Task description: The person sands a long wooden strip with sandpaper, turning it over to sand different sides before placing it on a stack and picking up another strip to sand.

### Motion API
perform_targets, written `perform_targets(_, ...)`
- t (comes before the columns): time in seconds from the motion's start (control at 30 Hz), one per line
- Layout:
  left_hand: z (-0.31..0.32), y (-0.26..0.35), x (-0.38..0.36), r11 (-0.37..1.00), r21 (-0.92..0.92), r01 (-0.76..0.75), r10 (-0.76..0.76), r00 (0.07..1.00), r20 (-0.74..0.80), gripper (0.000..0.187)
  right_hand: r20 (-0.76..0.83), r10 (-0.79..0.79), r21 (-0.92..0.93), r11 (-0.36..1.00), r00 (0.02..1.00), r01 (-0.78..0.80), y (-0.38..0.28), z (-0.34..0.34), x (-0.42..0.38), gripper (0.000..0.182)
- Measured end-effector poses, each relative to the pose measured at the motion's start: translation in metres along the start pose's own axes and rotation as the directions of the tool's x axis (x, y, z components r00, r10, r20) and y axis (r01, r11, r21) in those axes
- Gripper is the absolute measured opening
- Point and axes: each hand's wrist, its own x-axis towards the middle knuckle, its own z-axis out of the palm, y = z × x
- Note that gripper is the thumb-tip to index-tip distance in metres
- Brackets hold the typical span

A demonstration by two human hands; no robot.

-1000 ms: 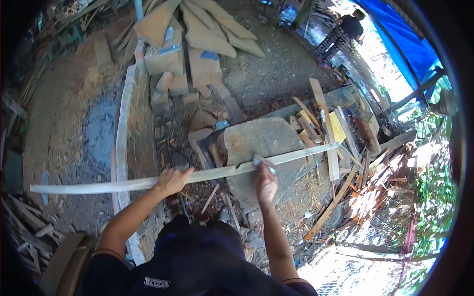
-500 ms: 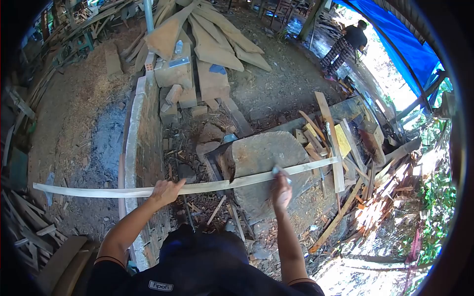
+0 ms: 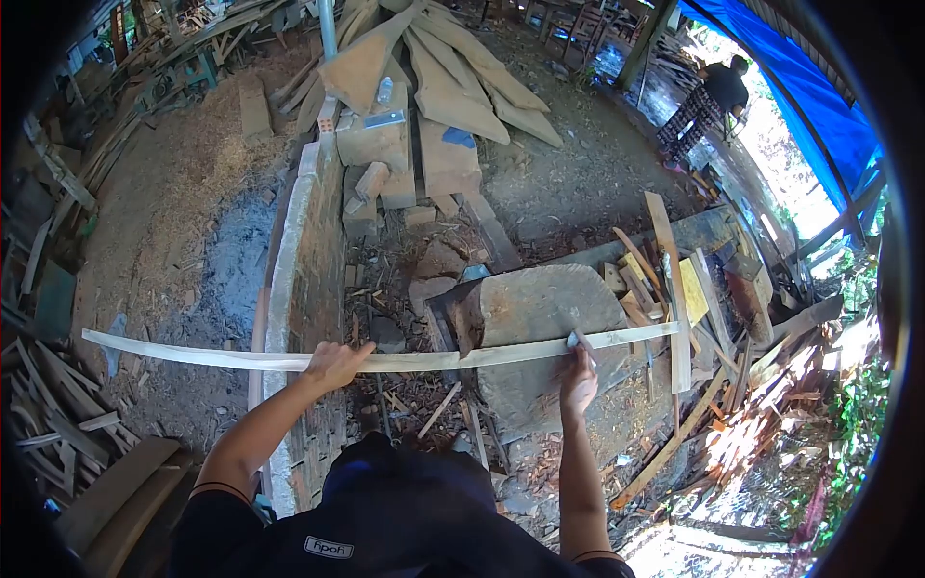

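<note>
A long, thin, pale wooden strip [image 3: 414, 362] lies crosswise in front of me, slightly bowed. My left hand [image 3: 334, 366] is wrapped round it left of its middle, near the low wall. Farther along, my right hand [image 3: 578, 385] pinches a small whitish piece [image 3: 573, 339] at the strip's edge; its kind is too small to make out. Under that stretch of the strip stands a thick wooden block [image 3: 544, 299], its top worn and grey. The strip's right end rests over a narrow board [image 3: 679, 337].
A low wall [image 3: 289, 260] runs away from me under the strip. Offcuts and a yellow piece [image 3: 694, 291] lie right of the block. Large slabs [image 3: 453, 87] are stacked ahead. Another person [image 3: 708, 106] bends over at the far right, near a blue tarp [image 3: 819, 125].
The view has shifted, so the scene sits farther right. My right hand, blurred before, is now sharper and slightly farther right along the strip. The left hand keeps its hold.
</note>
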Motion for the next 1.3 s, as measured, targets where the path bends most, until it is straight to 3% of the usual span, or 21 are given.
perform_targets(0.07, 0.001, 0.000, 0.001, 1.000, 0.012, 0.005, -0.005, 1.000, 0.005, 0.063, -0.027, -0.028, -0.038, 0.999, 0.999, 0.027, -0.007, 0.004, -0.008, 0.023)
perform_targets(0.23, 0.012, 0.049, 0.033, 0.961, -0.058, -0.269, 0.240, 0.922, -0.303, 0.068, -0.033, -0.318, 0.121, 0.940, 0.947, 0.320, -0.071, 0.025, -0.052, 0.030)
perform_targets(0.33, 0.010, 0.050, 0.034, 0.948, -0.052, -0.313, 0.288, 0.918, -0.271, 0.075, 0.016, -0.438, 0.149, 0.890, 0.899, 0.431, -0.057, 0.010, -0.042, 0.030)
perform_targets(0.37, 0.009, 0.048, 0.031, 0.950, -0.040, -0.309, 0.286, 0.915, -0.284, 0.072, -0.088, -0.339, 0.533, 0.778, 0.937, 0.331, -0.023, 0.034, -0.041, 0.031)
perform_targets(0.4, 0.009, 0.046, 0.026, 0.949, -0.043, -0.314, 0.292, 0.919, -0.266, 0.072, -0.053, -0.318, 0.259, 0.911, 0.947, 0.321, -0.028, 0.014, -0.027, 0.032)
perform_targets(0.47, 0.006, 0.044, 0.022, 0.958, -0.080, -0.276, 0.252, 0.941, -0.227, 0.068, 0.040, -0.109, 0.184, 0.978, 0.993, 0.100, -0.037, -0.005, -0.012, 0.032)
perform_targets(0.53, 0.001, 0.046, 0.021, 0.951, -0.069, -0.300, 0.273, 0.925, -0.263, 0.062, -0.051, -0.091, 0.528, 0.843, 0.995, 0.104, -0.056, 0.016, -0.036, 0.024)
perform_targets(0.57, -0.001, 0.047, 0.022, 0.955, -0.080, -0.286, 0.260, 0.935, -0.240, 0.062, -0.179, -0.371, 0.307, 0.859, 0.911, 0.409, -0.059, 0.035, -0.050, 0.023)
perform_targets(0.6, -0.002, 0.046, 0.022, 0.960, -0.087, -0.266, 0.242, 0.945, -0.218, 0.062, -0.101, -0.524, 0.275, 0.802, 0.846, 0.530, -0.083, 0.023, -0.059, 0.026)
perform_targets(0.7, 0.001, 0.033, 0.010, 0.973, -0.083, -0.216, 0.199, 0.965, -0.173, 0.062, 0.078, -0.564, 0.310, 0.797, 0.822, 0.518, -0.099, 0.001, -0.064, 0.032)
perform_targets(0.77, 0.001, 0.020, -0.003, 0.976, -0.076, -0.202, 0.187, 0.967, -0.174, 0.062, 0.083, -0.443, 0.300, 0.865, 0.893, 0.402, -0.074, -0.010, -0.034, 0.033)
perform_targets(0.8, 0.001, 0.014, -0.007, 0.979, -0.065, -0.194, 0.179, 0.966, -0.185, 0.062, -0.041, -0.408, 0.123, 0.904, 0.912, 0.410, -0.049, 0.005, -0.028, 0.035)
perform_targets(0.9, 0.002, 0.010, -0.014, 0.988, -0.014, -0.152, 0.149, 0.981, -0.125, 0.061, -0.044, -0.199, 0.098, 0.974, 0.979, 0.203, -0.027, 0.014, -0.018, 0.034)
perform_targets(0.97, -0.001, 0.013, -0.015, 0.990, -0.003, -0.144, 0.142, 0.980, -0.136, 0.061, -0.056, -0.246, 0.165, 0.954, 0.968, 0.252, -0.043, 0.028, -0.031, 0.033)
perform_targets(1.0, -0.004, 0.014, -0.015, 0.989, -0.002, -0.146, 0.144, 0.980, -0.139, 0.062, -0.182, -0.352, 0.311, 0.865, 0.918, 0.394, -0.059, 0.038, -0.045, 0.030)
perform_targets(1.1, 0.000, 0.011, -0.017, 0.988, -0.017, -0.153, 0.149, 0.977, -0.152, 0.065, -0.116, -0.567, 0.308, 0.760, 0.816, 0.572, -0.102, 0.018, -0.071, 0.029)
perform_targets(1.17, 0.004, 0.004, -0.020, 0.986, -0.029, -0.161, 0.155, 0.975, -0.162, 0.067, 0.221, -0.584, 0.183, 0.811, 0.781, 0.555, -0.074, 0.028, -0.070, 0.035)
perform_targets(1.2, 0.006, 0.001, -0.022, 0.987, -0.006, -0.161, 0.157, 0.973, -0.170, 0.067, -0.027, -0.637, 0.221, 0.748, 0.770, 0.626, -0.068, 0.011, -0.045, 0.037)
perform_targets(1.23, 0.008, -0.001, -0.024, 0.986, 0.017, -0.164, 0.165, 0.970, -0.180, 0.068, -0.097, -0.395, 0.383, 0.832, 0.913, 0.401, -0.062, -0.001, -0.028, 0.023)
perform_targets(1.27, 0.008, -0.002, -0.025, 0.986, 0.017, -0.166, 0.167, 0.969, -0.181, 0.068, 0.223, 0.061, 0.498, 0.851, 0.973, -0.168, -0.039, 0.002, -0.017, 0.024)
perform_targets(1.3, 0.008, -0.004, -0.027, 0.987, 0.038, -0.154, 0.158, 0.976, -0.150, 0.068, 0.069, -0.087, 0.233, 0.970, 0.994, 0.069, -0.028, -0.010, -0.003, 0.024)
